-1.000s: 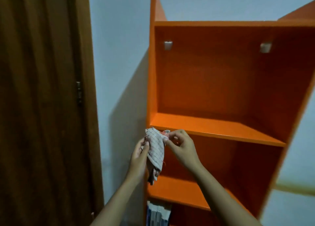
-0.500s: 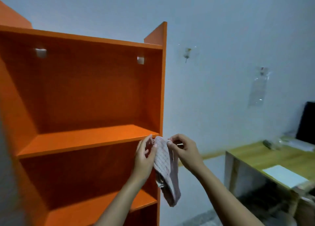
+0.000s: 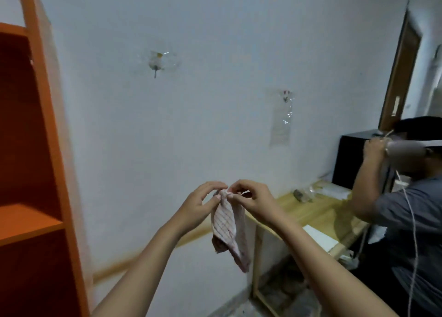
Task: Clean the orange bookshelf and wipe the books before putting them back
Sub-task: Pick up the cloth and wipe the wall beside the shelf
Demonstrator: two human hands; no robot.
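- Both hands are gripping the checked cloth (image 3: 227,228) by its top edge: the left hand (image 3: 199,205) is pinching one side and the right hand (image 3: 254,201) the other, fingertips almost meeting, with the rest hanging loose below.
- The cloth is hanging in the air in front of the pale wall (image 3: 215,101), touching only the fingers and well apart from the orange bookshelf (image 3: 47,149).
- The bookshelf is showing only its right side panel and the ends of bare shelf boards; no books are in view.
- A second ago the open shelves were filling the view, with the cloth held just in front of them. The view has been swinging right since then, while the same two-handed pinch is holding.
- Wiping seems to be pausing. The person is probably rearranging the cloth and turning away from the shelf, perhaps toward the books.
- Further out, a wooden desk (image 3: 311,211) is carrying a white sheet (image 3: 320,237) near its front edge, and a second person (image 3: 406,209) is sitting beside it.
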